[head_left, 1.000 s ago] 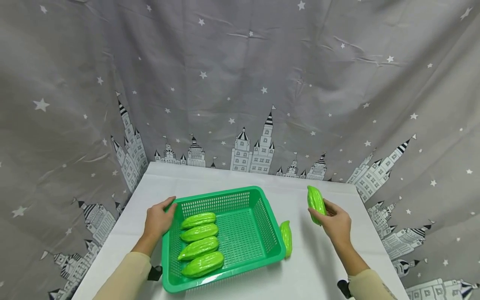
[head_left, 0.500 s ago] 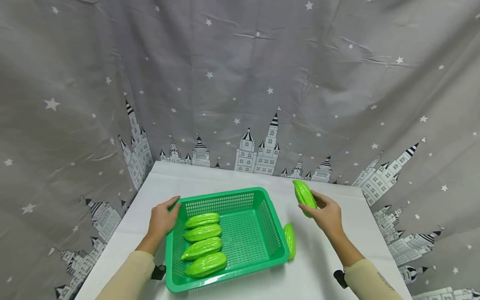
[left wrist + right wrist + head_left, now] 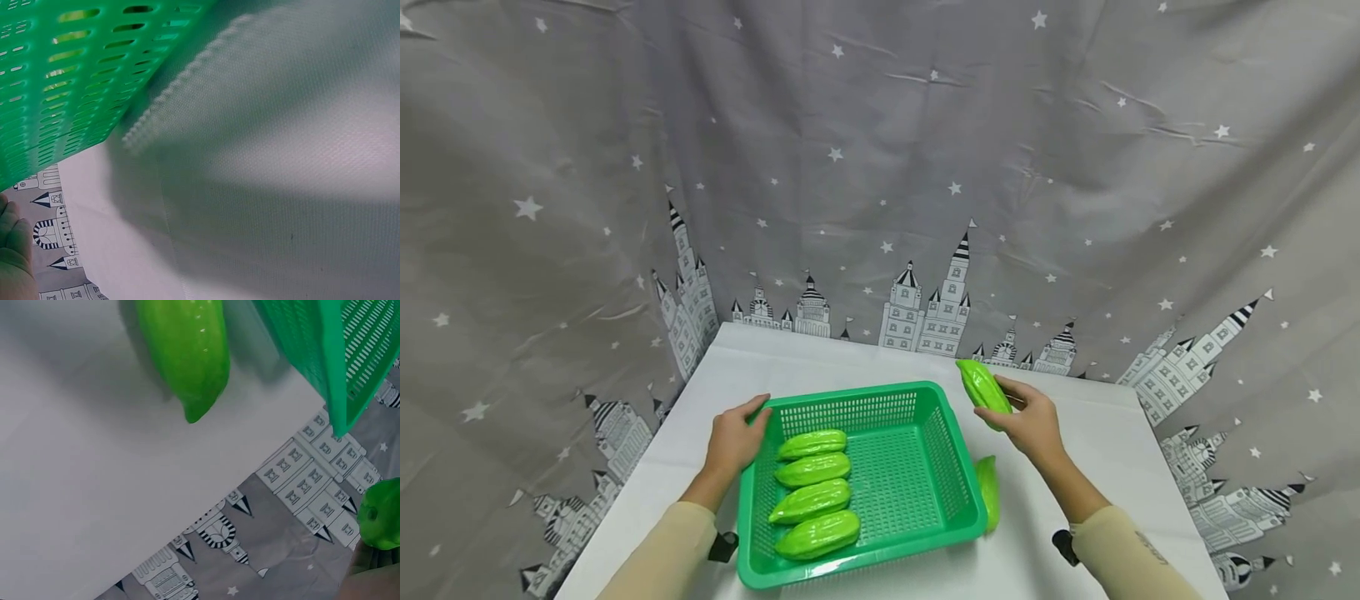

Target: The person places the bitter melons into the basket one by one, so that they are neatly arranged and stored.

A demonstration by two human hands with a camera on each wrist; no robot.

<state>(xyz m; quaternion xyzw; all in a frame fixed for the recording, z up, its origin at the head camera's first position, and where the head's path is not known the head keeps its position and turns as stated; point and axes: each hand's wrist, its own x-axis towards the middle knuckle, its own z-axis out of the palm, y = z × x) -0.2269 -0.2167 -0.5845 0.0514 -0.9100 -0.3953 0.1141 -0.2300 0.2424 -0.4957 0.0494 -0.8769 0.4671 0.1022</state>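
My left hand (image 3: 735, 437) grips the left rim of the green plastic basket (image 3: 856, 392) near its far corner. In the left wrist view, part of that hand (image 3: 14, 256) shows beside the slotted wall. Thumb and fingers of my right hand (image 3: 1033, 427) hold a glossy, ridged green bitter melon (image 3: 981, 386) above the table, just beyond the basket's right side. The right wrist view shows the blunt end of this bitter melon (image 3: 380, 515). Several similar bitter melons (image 3: 812, 502) lie in a column along the basket's left inside.
Another bitter melon (image 3: 989, 493) lies on the white table (image 3: 820, 354) against the outside of the basket's right wall, partly hidden by the rim. A grey curtain (image 3: 880, 125) printed with stars and castles hangs behind and beside the table.
My right hand has carried the bitter melon leftward, closer to the basket. The left hand keeps its place on the rim. The whole head view has shifted slightly.
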